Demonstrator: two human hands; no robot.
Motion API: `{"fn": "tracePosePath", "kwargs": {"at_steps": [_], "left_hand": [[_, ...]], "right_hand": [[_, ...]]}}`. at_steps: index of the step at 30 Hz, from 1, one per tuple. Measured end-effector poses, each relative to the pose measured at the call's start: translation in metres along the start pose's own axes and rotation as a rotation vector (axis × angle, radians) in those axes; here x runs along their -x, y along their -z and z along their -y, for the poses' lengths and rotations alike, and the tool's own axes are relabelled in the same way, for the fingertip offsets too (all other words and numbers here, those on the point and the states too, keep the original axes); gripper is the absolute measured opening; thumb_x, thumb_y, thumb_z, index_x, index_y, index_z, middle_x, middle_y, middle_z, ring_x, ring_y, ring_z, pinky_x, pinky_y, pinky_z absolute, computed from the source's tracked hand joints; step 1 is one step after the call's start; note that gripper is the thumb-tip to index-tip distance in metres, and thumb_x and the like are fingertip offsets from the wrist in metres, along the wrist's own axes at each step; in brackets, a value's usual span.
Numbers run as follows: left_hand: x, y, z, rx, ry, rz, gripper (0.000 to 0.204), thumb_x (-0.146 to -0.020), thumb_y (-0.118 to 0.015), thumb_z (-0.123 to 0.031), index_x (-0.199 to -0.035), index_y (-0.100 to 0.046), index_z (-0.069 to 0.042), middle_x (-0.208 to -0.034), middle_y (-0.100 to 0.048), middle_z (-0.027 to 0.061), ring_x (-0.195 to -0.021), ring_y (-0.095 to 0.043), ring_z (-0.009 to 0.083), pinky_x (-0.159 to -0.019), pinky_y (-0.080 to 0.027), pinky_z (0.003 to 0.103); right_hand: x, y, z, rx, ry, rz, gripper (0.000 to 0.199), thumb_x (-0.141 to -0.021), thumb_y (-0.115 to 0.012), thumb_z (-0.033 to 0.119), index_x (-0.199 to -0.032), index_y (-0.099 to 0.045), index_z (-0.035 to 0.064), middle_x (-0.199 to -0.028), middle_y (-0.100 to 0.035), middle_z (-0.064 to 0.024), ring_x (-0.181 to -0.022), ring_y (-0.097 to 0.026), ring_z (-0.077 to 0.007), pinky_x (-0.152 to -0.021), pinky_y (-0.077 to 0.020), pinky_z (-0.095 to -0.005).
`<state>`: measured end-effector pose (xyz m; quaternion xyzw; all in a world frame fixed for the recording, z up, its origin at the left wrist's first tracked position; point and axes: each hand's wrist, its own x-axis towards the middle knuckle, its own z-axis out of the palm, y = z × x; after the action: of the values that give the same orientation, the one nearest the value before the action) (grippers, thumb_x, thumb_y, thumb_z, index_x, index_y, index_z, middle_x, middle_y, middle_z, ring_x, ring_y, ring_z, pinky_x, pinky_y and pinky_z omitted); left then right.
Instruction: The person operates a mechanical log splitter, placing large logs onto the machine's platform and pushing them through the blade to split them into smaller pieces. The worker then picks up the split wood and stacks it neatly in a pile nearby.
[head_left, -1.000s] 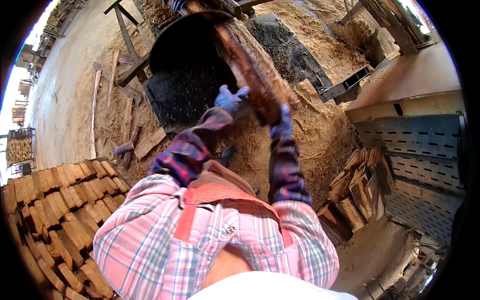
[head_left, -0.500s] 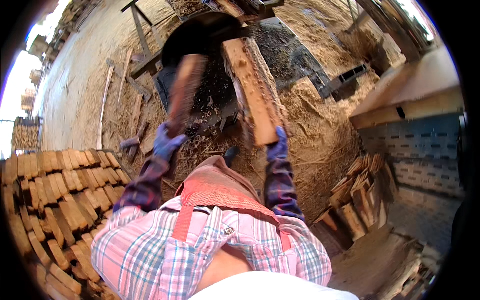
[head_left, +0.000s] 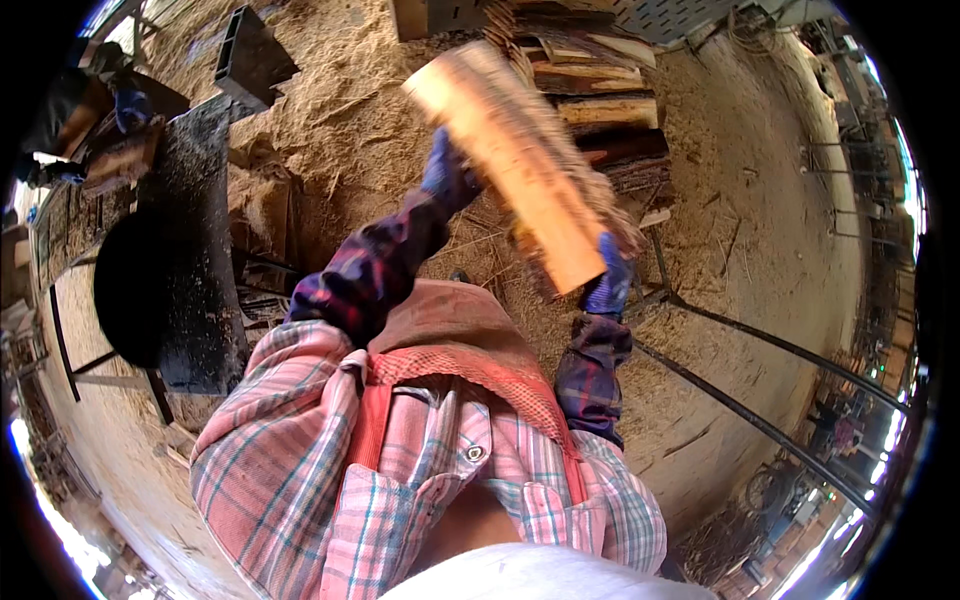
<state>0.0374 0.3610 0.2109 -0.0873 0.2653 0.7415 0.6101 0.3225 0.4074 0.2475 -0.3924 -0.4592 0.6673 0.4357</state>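
Note:
A bark-edged wooden slab point(head_left: 510, 165) is held aslant before me, its pale sawn face up and its bark along the right side. My left hand point(head_left: 450, 175), in a blue-purple glove, is closed at the slab's left edge; the slab partly hides its fingers. Around the near right end, my gloved right hand point(head_left: 610, 280) is closed, thumb on the sawn face. Just beyond the slab, a pile of bark-edged slabs point(head_left: 610, 110) lies stacked on the sawdust-covered ground.
To my left stands a dark metal table point(head_left: 190, 170) with a large black disc point(head_left: 150, 290). Beyond it, another person's gloved hand point(head_left: 130, 105) is at a wood piece point(head_left: 125, 155). Long dark metal bars point(head_left: 770, 400) run low on the right. A dark hollow box-shaped beam point(head_left: 250, 60) lies at upper left.
I have turned right, from the black disc to the slab pile. The slab came along in my right hand. My left hand has let go of the narrow wood strip and now holds the slab.

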Motion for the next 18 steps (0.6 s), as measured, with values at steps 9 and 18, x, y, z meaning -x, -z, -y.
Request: {"fn": "tracePosePath", "kwargs": {"at_steps": [9,18], "left_hand": [[0.100,0.119,-0.078,-0.742,-0.773,-0.465,0.035,-0.084,-0.062,-0.017,-0.115,-0.055,0.001,-0.101,-0.062,0.0069,-0.092,-0.057,0.0173,-0.086,-0.044,0.029],[0.239,0.247,-0.268,-0.637,-1.062,-0.859,0.051,-0.086,-0.058,-0.025,-0.125,-0.041,0.003,-0.104,-0.052,0.0067,-0.089,-0.048,0.0123,-0.083,-0.039,0.022]], "right_hand": [[-0.153,-0.027,-0.153,-0.357,-0.724,0.299,0.025,-0.084,-0.060,0.046,-0.086,-0.054,0.0212,-0.062,-0.045,0.0042,-0.063,-0.047,-0.0147,-0.058,-0.0357,-0.0320],[-0.037,-0.528,-0.270,0.003,-0.300,1.129,0.051,-0.086,-0.059,0.032,-0.121,-0.045,-0.0028,-0.114,-0.058,-0.0140,-0.110,-0.051,-0.0257,-0.097,-0.0372,-0.0345]]}}
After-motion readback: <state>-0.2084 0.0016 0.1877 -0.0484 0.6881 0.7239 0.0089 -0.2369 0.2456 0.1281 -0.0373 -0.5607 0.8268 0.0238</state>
